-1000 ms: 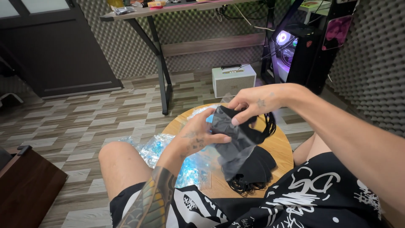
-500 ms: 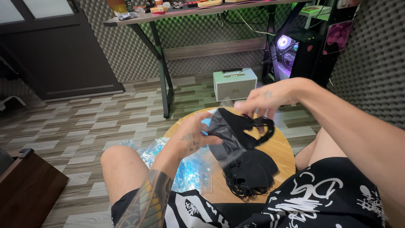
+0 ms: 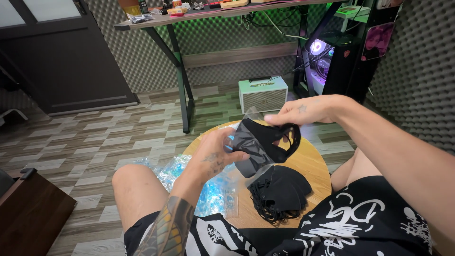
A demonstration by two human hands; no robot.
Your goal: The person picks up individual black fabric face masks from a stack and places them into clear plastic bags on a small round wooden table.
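A small round wooden bench (image 3: 313, 166) sits at the lower middle of the frame, its light top bare along the right edge. A stack of black face masks (image 3: 278, 192) lies on it toward the near side, ear loops spilling over the front. At its left edge lies a heap of clear plastic bags (image 3: 213, 192) with blue print, reaching past the rim toward the lower left. The bench stands on a floor (image 3: 95, 137) of grey and brown patterned tiles. On that floor, in the upper middle, a small pale green speaker box (image 3: 263, 94) stands beyond the bench.
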